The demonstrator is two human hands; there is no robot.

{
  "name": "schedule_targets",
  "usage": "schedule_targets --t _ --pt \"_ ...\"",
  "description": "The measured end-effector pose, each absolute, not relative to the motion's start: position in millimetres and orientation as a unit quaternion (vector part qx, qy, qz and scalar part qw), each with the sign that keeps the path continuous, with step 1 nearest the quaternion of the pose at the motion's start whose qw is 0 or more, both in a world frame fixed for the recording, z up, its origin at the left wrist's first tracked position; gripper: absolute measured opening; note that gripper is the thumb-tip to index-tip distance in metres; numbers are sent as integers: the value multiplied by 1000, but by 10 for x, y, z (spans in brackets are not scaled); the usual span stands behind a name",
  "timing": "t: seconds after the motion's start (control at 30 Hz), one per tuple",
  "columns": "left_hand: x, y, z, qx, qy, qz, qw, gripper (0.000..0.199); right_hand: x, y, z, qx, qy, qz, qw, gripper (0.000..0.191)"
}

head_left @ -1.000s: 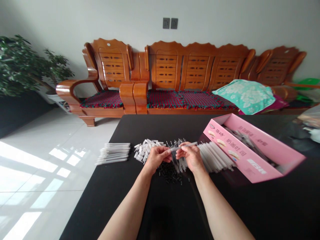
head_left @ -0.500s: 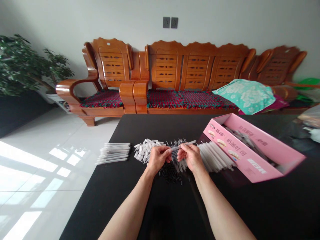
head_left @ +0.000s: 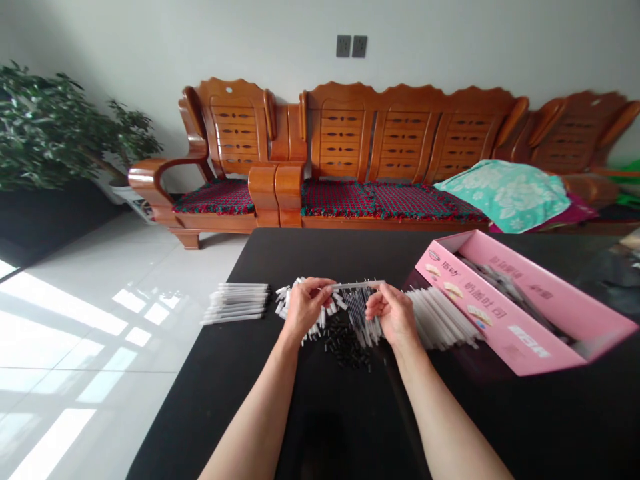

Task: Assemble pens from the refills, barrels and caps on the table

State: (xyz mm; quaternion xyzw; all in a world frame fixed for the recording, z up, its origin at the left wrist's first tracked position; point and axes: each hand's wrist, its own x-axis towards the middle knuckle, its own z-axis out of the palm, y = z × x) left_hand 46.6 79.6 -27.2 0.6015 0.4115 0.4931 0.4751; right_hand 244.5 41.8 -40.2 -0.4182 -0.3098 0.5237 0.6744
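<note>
A slim whitish pen barrel (head_left: 359,285) lies level between my two hands, above the table. My left hand (head_left: 306,308) pinches its left end, and my right hand (head_left: 395,312) grips its right end between thumb and fingers. Just under them are a row of thin pen refills (head_left: 357,308) and a heap of small black plugs (head_left: 346,345). White pen tips (head_left: 316,328) lie in a pile partly hidden by my left hand. Right of my right hand rests a row of whitish barrels (head_left: 443,319).
On the left of the black table (head_left: 240,393) lies a stack of white pens with dark ends (head_left: 237,301). A pink box (head_left: 505,313) holding more pieces stands on the right. Beyond the table is a wooden sofa (head_left: 345,137) with a turquoise cloth (head_left: 510,193).
My hands have drawn apart along the barrel, each now at one end. My left hand has shifted left, uncovering more of the black plugs. The view has turned slightly left.
</note>
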Motion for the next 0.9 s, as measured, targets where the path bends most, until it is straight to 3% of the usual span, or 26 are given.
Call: schedule_targets --t 0.1,0.23,0.37,0.47,0.77,0.9 --pt "43 917 -155 539 440 568 439 31 2484 421 -382 -423 -309 507 685 34" --pt "-642 974 -115 489 539 610 313 30 2476 420 -381 -426 -312 508 681 34" --pt "-1132 924 -231 407 740 519 129 28 2448 414 -391 -426 -319 511 675 33" --pt "-1283 883 -320 335 832 438 53 29 2451 415 -403 -423 -322 510 676 32" --pt "-1312 871 -431 277 865 415 55 27 2485 426 -413 -430 -324 494 683 32" --pt "-1308 889 -481 275 871 405 42 27 2601 454 -453 -486 -322 363 727 34"
